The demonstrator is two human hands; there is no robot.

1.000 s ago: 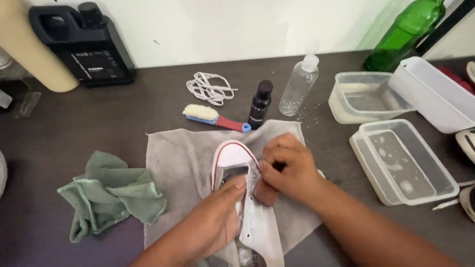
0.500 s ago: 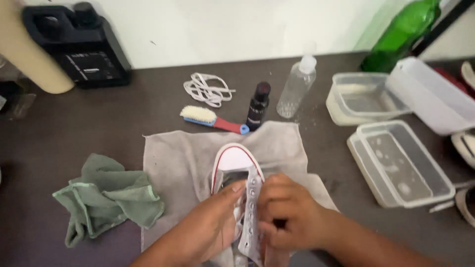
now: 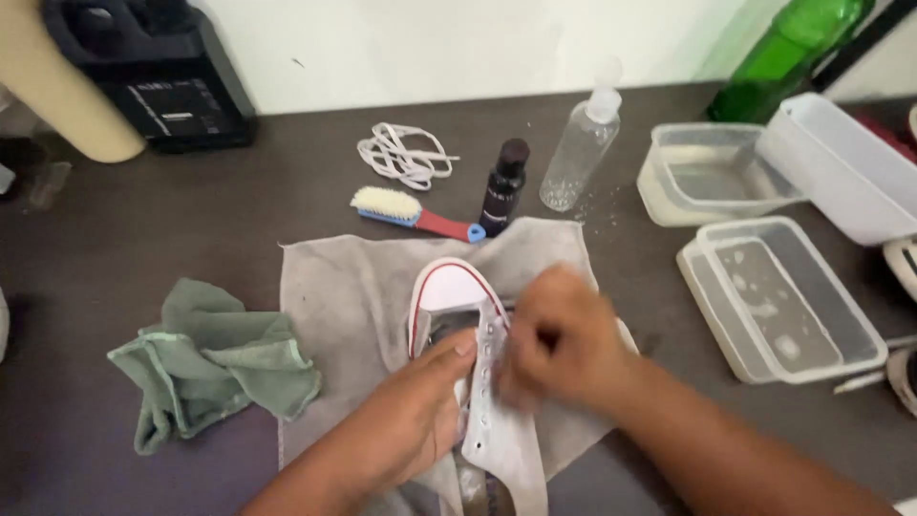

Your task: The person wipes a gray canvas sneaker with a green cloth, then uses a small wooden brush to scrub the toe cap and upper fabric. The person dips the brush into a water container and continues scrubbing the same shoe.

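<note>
Your left hand (image 3: 411, 425) grips the white canvas lace-less sneaker (image 3: 470, 382) at lower centre of frame, thumb on the eyelet strip. Your right hand (image 3: 559, 336) is curled against the shoe's side (blurred, can't tell if it's holding anything). Shoe lies on a grey cloth (image 3: 349, 306); crumpled green rag (image 3: 212, 358) to the left, red-handled brush (image 3: 413, 212) w/ white laces (image 3: 401, 158) above.

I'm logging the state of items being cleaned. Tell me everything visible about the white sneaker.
The white sneaker is canvas-looking, with a white rubber toe cap, a red line round the sole edge and metal eyelets without laces. It lies toe pointing away on a grey cloth. The left hand steadies its near side; the right hand, blurred, presses on its outer side.
</note>
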